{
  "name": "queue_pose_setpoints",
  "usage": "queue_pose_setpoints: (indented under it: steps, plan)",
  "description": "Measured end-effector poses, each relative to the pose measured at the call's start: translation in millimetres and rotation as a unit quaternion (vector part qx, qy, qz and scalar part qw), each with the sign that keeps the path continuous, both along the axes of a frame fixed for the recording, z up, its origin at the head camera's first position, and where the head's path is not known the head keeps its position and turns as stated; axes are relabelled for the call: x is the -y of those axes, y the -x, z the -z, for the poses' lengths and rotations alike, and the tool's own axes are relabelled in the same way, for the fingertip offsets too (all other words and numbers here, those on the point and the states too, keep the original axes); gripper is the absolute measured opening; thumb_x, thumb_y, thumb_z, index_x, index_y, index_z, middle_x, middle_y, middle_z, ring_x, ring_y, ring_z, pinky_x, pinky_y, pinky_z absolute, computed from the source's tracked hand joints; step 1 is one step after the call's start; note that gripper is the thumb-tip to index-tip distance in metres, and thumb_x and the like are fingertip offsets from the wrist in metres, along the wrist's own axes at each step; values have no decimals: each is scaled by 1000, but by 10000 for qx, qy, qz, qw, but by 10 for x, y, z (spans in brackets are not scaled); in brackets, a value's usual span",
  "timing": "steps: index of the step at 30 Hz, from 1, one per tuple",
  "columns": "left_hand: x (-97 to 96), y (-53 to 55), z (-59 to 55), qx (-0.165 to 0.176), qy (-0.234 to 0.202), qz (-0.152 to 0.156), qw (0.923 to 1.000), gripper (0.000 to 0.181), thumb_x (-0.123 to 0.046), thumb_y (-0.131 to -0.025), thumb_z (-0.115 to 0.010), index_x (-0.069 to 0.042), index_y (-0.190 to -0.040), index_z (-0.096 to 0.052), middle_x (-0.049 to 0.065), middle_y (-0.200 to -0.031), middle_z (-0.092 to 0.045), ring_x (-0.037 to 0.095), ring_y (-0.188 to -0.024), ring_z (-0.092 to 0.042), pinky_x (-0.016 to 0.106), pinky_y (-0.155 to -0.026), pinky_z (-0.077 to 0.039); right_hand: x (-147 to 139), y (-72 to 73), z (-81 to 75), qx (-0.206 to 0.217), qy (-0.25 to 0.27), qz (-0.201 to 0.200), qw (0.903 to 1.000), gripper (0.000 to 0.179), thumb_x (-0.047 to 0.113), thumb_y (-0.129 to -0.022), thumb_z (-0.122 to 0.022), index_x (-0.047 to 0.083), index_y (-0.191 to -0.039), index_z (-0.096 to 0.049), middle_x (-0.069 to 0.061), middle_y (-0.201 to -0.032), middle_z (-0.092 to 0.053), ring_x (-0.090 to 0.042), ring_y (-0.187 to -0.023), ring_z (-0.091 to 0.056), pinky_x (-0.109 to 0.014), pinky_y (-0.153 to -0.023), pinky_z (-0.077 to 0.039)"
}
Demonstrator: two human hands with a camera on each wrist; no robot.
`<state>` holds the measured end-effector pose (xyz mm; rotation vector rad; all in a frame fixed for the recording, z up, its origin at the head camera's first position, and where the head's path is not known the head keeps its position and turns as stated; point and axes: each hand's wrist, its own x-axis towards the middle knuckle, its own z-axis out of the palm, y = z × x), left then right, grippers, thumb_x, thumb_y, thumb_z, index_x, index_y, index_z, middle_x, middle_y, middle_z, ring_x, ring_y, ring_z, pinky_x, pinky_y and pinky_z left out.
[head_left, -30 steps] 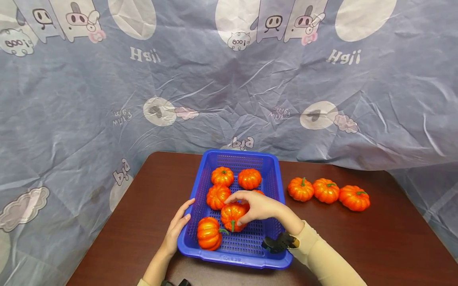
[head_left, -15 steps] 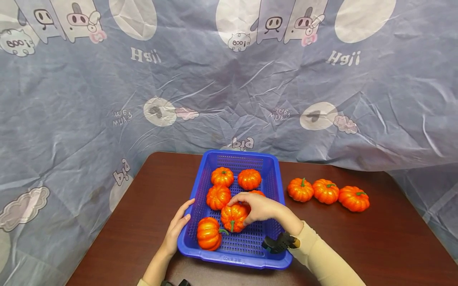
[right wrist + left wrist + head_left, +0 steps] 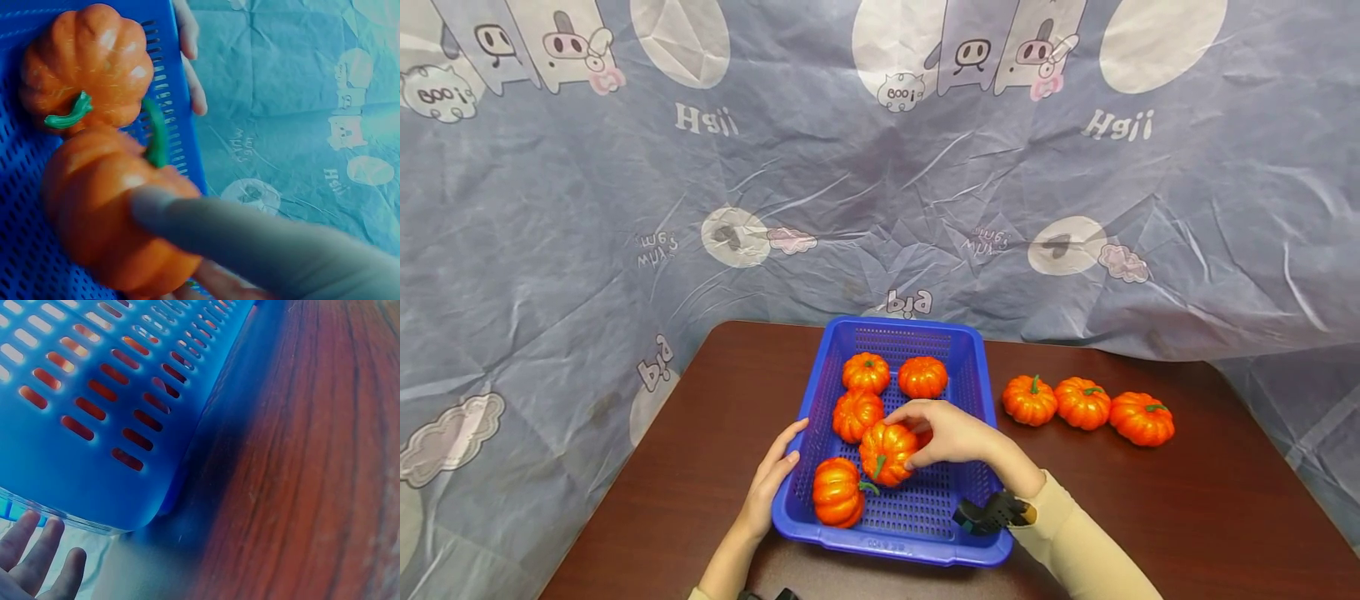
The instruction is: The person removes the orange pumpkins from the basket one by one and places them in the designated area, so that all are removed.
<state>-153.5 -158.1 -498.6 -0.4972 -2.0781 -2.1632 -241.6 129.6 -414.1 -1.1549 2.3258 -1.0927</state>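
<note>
In the head view, my right hand [image 3: 951, 432] grips an orange toy pumpkin [image 3: 883, 452] with a green stem inside the blue basket [image 3: 891, 546]. My thumb presses one side of this pumpkin in the right wrist view, and the other fingers are partly hidden behind it. Another pumpkin [image 3: 838, 492] lies on its side at the basket's near left. Farther in sit more pumpkins [image 3: 857, 415], and one under my right hand is mostly hidden. At the basket's left rim, my left hand [image 3: 767, 479] rests with fairly straight fingers [image 3: 44, 550] touching it.
To the right of the basket, three pumpkins [image 3: 1083, 403] lie in a row on the brown table [image 3: 700, 425]. A patterned grey-blue cloth [image 3: 880, 192] hangs behind the table and along its left side.
My right hand has closed on the pumpkin and tilted it, so its stem now points more to the lower left. My left hand and the basket stay put.
</note>
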Motion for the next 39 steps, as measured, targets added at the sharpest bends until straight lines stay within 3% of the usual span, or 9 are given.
queue_pose_setpoints:
  steps: [4,9,14,18,23,27,33,39]
  plan:
    - [-4,-1,3,9,-21,-15,10000,44,-12,-99,-33,-2,-142,-34,21,-143,-33,22,-123,-42,22,-97,-37,-24,-3,-40,312,643,235,9972,55,12,-72,-81,3,-121,-59,-12,-118,-60,-29,-104,-60,-40,-88,-48]
    - [-3,0,-4,2,-79,76,9999,45,-11,-99,-32,-2,-143,-33,22,-143,-33,23,-122,-43,23,-96,-38,-89,-48,-131,264,1113,706,9909,55,16,-73,-81,6,-122,-59,-10,-120,-59,-26,-106,-59,-34,-85,-50]
    - [-7,10,-3,-1,-95,106,9999,45,-12,-99,-33,-3,-143,-33,21,-144,-32,25,-123,-42,23,-97,-37,-223,-89,-239,299,1524,1198,9806,57,15,-72,-81,8,-124,-58,-9,-118,-61,-22,-105,-60,-34,-87,-49]
    - [-7,12,-2,-2,-43,40,10000,45,-12,-99,-33,-3,-143,-34,20,-145,-31,22,-123,-42,22,-98,-36,-348,-120,-319,340,1894,1570,9687,56,10,-74,-80,5,-125,-56,-13,-120,-59,-27,-101,-62,-37,-87,-49]
    - [-2,4,4,10,-60,47,10000,45,-12,-99,-33,-2,-143,-33,21,-144,-32,22,-123,-42,22,-97,-37,-516,-170,-377,311,2437,1971,9491,55,2,-76,-76,1,-127,-54,-18,-120,-58,-24,-98,-63,-31,-81,-51]
    - [3,0,9,1,-43,46,10000,45,-12,-99,-32,-2,-143,-33,21,-143,-33,24,-122,-42,23,-97,-37,-652,-211,-376,155,2940,2206,9299,54,-5,-78,-72,-4,-127,-52,-11,-115,-61,-18,-96,-64,-27,-79,-51]
    - [5,0,8,27,-50,85,9999,45,-13,-99,-32,-3,-143,-32,21,-144,-32,24,-123,-42,23,-97,-37,-874,-296,-314,60,3533,2611,8983,51,-13,-78,-67,-8,-126,-51,2,-111,-63,-12,-97,-63,-22,-80,-50]
    - [3,0,6,30,-78,109,9999,45,-13,-99,-32,-3,-143,-32,21,-144,-32,24,-123,-42,23,-97,-37,-1117,-377,-202,281,3806,3156,8688,50,-14,-79,-65,-4,-127,-52,2,-113,-61,-10,-96,-63,-21,-76,-51]
